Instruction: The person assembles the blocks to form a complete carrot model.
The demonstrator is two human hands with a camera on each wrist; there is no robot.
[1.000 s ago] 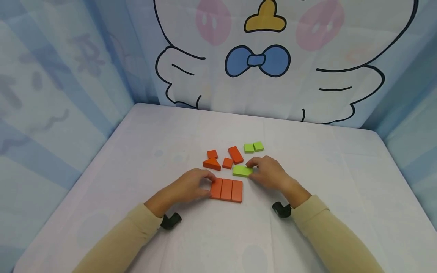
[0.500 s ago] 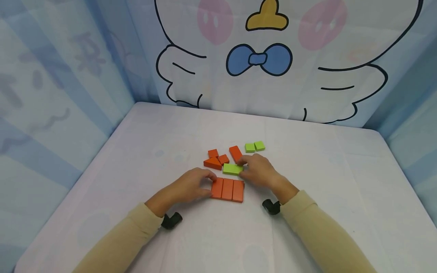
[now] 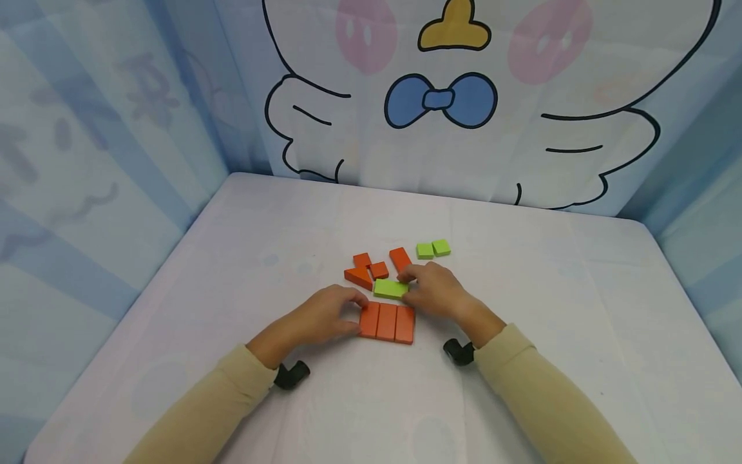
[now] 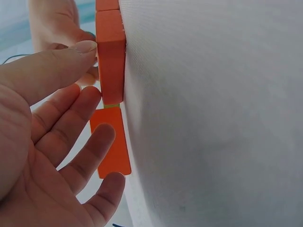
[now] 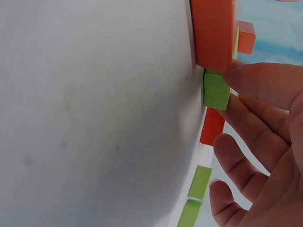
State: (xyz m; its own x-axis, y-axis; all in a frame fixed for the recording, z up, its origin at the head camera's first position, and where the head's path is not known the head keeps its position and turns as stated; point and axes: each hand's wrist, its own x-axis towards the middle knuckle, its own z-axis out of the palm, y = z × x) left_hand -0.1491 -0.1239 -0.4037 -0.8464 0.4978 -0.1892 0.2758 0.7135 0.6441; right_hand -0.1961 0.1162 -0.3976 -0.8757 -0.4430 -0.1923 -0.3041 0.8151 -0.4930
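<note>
Three orange rectangular blocks (image 3: 386,323) lie side by side in a row. My left hand (image 3: 324,314) holds the row's left block (image 4: 111,61), thumb at its near corner and index finger at its far corner, the other fingers spread loosely. Just behind the row lies a long lime-green block (image 3: 390,289). Its right end is pinched between thumb and index finger of my right hand (image 3: 436,291). An orange triangular block (image 3: 358,278) sits at the green block's left, with a small orange block (image 3: 379,270) behind.
Another small orange block (image 3: 362,260) lies behind the triangle. An orange rectangular block (image 3: 400,258) is beside my right fingertips. Two small green blocks (image 3: 425,251) lie farther back. A printed curtain (image 3: 437,154) rises behind the white table (image 3: 290,219).
My right hand has slid the long green block left along the table, toward the triangle. One small orange block shifted left beside the triangle. My left hand stays at the row.
</note>
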